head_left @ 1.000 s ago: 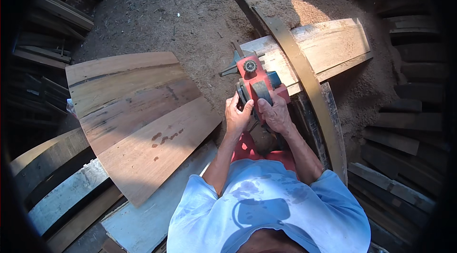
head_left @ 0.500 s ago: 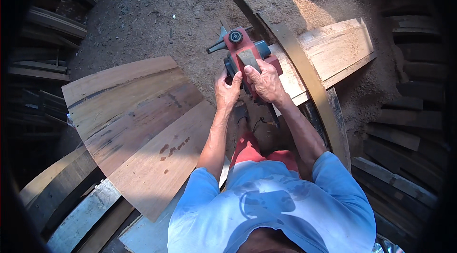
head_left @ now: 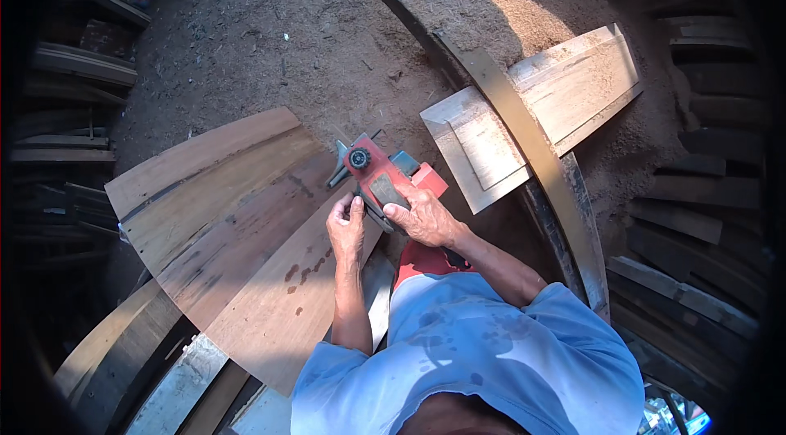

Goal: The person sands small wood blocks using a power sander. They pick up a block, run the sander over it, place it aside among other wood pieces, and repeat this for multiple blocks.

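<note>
A red electric planer (head_left: 378, 181) with a black front knob is held above the ground in front of my body, tilted. My right hand (head_left: 430, 218) is wrapped round its rear handle, the thumb lying over the top. My left hand (head_left: 347, 226) is closed at the planer's near left side, thumb and fingertips against its edge; the planer and the fingers hide the exact contact. To the right, a pale framed wooden panel (head_left: 589, 79) lies under a curved-looking beam (head_left: 530, 124) that crosses it.
A wide panel of joined boards (head_left: 229, 177) lies at the left, with dark wet spots on its near board. Sawdust (head_left: 532, 13) is heaped behind the beam. Stacked planks line the left (head_left: 86, 62) and right (head_left: 679, 226). Wood scraps and shavings litter the ground (head_left: 246, 33).
Both hands have brought the planer left and closer to my body, away from the framed panel. More of that panel's left end shows. The left hand has shifted to the planer's side edge.
</note>
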The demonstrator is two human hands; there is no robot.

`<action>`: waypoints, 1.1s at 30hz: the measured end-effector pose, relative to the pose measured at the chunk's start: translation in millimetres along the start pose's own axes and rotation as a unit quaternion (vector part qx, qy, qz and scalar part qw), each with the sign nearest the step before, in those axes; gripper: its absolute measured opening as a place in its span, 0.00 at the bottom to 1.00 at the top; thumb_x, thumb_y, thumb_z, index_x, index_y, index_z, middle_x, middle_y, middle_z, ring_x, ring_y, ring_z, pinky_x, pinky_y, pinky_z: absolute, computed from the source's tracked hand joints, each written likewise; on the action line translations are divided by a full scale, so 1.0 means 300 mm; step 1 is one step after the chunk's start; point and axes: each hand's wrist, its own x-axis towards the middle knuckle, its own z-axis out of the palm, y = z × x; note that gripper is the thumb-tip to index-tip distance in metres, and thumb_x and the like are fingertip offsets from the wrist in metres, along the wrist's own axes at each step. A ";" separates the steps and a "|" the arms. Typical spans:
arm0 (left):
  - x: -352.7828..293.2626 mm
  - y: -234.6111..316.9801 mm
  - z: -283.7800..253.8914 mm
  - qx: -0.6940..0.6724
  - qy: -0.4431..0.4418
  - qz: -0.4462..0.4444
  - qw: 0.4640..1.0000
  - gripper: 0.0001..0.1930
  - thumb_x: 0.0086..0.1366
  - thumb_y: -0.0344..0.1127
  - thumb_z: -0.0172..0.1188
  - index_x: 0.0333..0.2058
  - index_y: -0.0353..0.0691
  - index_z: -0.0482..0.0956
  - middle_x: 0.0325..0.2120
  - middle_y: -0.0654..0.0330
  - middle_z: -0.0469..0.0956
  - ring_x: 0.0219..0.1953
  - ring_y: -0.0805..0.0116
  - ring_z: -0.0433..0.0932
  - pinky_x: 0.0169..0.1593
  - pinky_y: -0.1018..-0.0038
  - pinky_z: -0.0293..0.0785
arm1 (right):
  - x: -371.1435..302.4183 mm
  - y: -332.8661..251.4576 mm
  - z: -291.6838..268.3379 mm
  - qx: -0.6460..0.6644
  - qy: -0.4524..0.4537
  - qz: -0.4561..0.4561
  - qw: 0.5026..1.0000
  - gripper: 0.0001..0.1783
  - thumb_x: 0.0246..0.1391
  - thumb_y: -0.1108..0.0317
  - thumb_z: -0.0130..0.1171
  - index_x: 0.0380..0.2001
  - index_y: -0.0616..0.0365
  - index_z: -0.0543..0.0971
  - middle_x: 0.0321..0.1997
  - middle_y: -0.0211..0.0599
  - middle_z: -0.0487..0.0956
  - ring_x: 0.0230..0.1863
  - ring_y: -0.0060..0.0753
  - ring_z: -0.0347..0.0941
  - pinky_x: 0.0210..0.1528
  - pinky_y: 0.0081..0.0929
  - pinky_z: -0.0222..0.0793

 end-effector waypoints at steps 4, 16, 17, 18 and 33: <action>-0.046 -0.083 -0.005 -0.016 -0.028 -0.057 0.998 0.25 0.68 0.44 0.66 0.52 0.26 0.77 0.38 0.55 0.81 0.37 0.70 0.79 0.45 0.73 0.77 | -0.067 0.079 0.021 0.006 -0.006 0.043 0.999 0.38 0.64 0.42 0.57 0.53 0.74 0.74 0.44 0.65 0.80 0.50 0.58 0.79 0.52 0.43 0.73; 0.048 0.128 0.279 0.068 0.017 0.174 0.982 0.32 0.64 0.44 0.70 0.58 0.28 0.69 0.48 0.50 0.77 0.45 0.67 0.77 0.49 0.70 0.77 | -0.285 0.139 -0.019 -0.089 0.016 0.099 0.991 0.41 0.62 0.40 0.56 0.51 0.77 0.74 0.49 0.69 0.78 0.55 0.63 0.76 0.57 0.49 0.70; 0.069 0.141 0.324 0.081 0.011 0.184 0.980 0.33 0.64 0.44 0.70 0.58 0.28 0.69 0.48 0.50 0.77 0.45 0.66 0.78 0.50 0.69 0.77 | -0.317 0.140 -0.019 -0.095 0.013 0.108 0.989 0.40 0.62 0.40 0.56 0.50 0.77 0.74 0.48 0.68 0.79 0.54 0.63 0.77 0.57 0.49 0.70; 0.081 0.153 0.371 0.099 0.001 0.191 0.976 0.33 0.63 0.44 0.70 0.58 0.28 0.69 0.48 0.50 0.77 0.45 0.65 0.78 0.51 0.67 0.77 | -0.354 0.190 -0.004 -0.108 0.036 0.082 0.990 0.38 0.62 0.40 0.56 0.46 0.75 0.75 0.42 0.66 0.80 0.49 0.62 0.78 0.53 0.50 0.71; 0.032 -0.041 0.721 -0.082 -0.177 0.077 0.978 0.14 0.73 0.37 0.56 0.47 0.30 0.79 0.40 0.58 0.84 0.40 0.72 0.78 0.47 0.71 0.75 | -0.707 0.492 -0.110 -0.112 0.097 0.241 0.959 0.42 0.62 0.48 0.56 0.66 0.74 0.64 0.31 0.53 0.79 0.34 0.45 0.79 0.39 0.41 0.74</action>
